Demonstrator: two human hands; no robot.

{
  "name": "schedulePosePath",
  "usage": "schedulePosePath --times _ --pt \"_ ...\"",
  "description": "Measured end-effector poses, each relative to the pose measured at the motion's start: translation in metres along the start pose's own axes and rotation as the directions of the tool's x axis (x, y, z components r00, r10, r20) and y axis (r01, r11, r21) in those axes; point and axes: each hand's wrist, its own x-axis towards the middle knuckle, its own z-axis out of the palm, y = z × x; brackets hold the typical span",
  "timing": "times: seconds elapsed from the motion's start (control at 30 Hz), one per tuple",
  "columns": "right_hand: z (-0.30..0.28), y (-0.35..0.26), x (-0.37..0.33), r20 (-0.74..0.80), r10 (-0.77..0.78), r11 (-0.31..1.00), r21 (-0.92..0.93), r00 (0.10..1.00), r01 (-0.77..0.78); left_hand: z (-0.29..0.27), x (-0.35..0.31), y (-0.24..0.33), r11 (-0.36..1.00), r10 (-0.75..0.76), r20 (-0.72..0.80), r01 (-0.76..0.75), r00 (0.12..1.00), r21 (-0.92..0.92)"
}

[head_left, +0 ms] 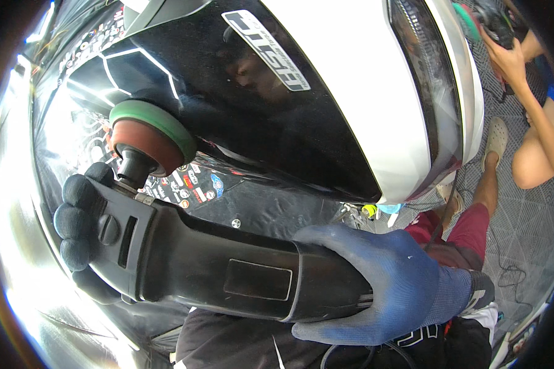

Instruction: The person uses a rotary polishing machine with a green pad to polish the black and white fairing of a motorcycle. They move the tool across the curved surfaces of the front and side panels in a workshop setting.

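Beside a glossy black panel (pixel 326 141) edged with white bodywork (pixel 357 67), a black polisher (pixel 197 258) lies slantwise, its green pad (pixel 157 118) turned toward the panel, though whether they touch is hard to tell. The gloved left hand (pixel 83 227) curls its fingers closely round the polisher's head, while the blue-gloved right hand (pixel 394 283) clasps its rear end, digits parted to either side. At upper right, a co-worker's hand (pixel 506 60) holds another polisher (pixel 497 26) near the white bodywork.
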Motion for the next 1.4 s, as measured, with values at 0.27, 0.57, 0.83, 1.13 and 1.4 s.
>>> schedulePosePath --times 0.27,0.57,0.83,1.13,1.4 --pt "-0.015 0.024 -0.005 0.079 0.149 0.986 0.058 0.986 -0.154 0.005 -0.017 -0.008 1.000 -0.013 -0.010 0.013 1.000 0.008" --pt "-0.017 0.022 -0.004 0.012 0.136 0.991 0.009 0.991 -0.136 0.004 -0.022 -0.007 0.999 -0.040 -0.010 0.040 0.999 0.016" --pt "-0.016 0.023 -0.007 -0.010 0.122 0.992 -0.043 0.993 -0.122 0.004 -0.033 -0.006 0.996 -0.085 -0.041 0.086 0.996 0.022" --pt "-0.014 0.021 -0.004 -0.023 0.112 0.990 -0.082 0.993 -0.113 -0.002 -0.047 -0.005 0.992 -0.125 -0.074 0.127 0.989 0.025" --pt "-0.003 0.021 -0.003 -0.011 0.159 0.984 -0.085 0.987 -0.159 -0.013 -0.051 0.001 0.987 -0.157 -0.078 0.160 0.985 0.034"
